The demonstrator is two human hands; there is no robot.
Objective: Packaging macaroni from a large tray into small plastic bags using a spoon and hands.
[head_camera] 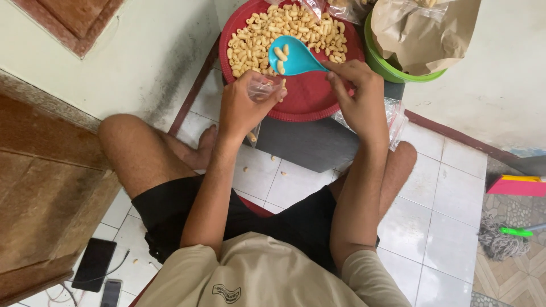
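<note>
Blue scoop [293,55] with about 3 snack pieces pinched by right hand [358,94] over red tray's [307,96] near edge; small clear bag [264,88] gripped in left hand [244,108].

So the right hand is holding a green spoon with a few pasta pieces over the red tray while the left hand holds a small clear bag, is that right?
Not quite: the spoon is blue, not green, as the head view shows. The right hand holds it, with a few pasta pieces in it, over the red tray, while the left hand holds a small clear bag.
</note>
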